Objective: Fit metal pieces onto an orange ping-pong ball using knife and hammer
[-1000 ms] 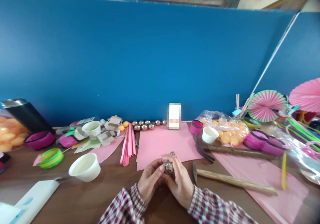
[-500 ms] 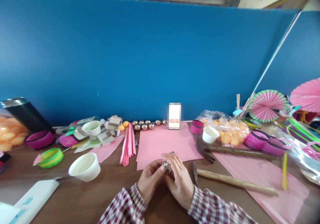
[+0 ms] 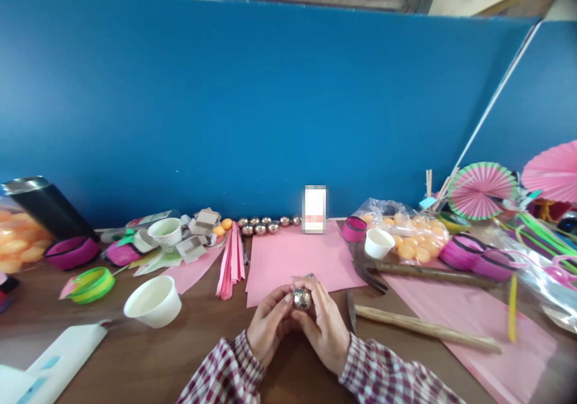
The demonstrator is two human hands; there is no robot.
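Observation:
A shiny silver ball (image 3: pixel 302 299) sits between my two hands, just in front of the pink paper (image 3: pixel 300 254). My left hand (image 3: pixel 271 320) has its thumb and fingers closed on the ball's left side. From the right, my right hand (image 3: pixel 322 323) grips the same ball, fingers curled over its far side and thumb below. Beyond my right fingers a bit of another shiny thing (image 3: pixel 309 276) shows; most of it is hidden. Several more silver balls (image 3: pixel 260 228) lie in rows along the far edge of the paper.
Two hammers, one with a pale handle (image 3: pixel 428 326) and one with a dark handle (image 3: pixel 437 273), lie on the right. A white bowl (image 3: pixel 153 302) stands at left. Pink folded strips (image 3: pixel 231 263), a bag of orange balls (image 3: pixel 415 235) and a blue partition (image 3: pixel 279 103) are farther back.
The silver ball has come into fuller view between my hands, slightly higher, as my fingers shifted around it. My right fingers have drawn back a little from over it.

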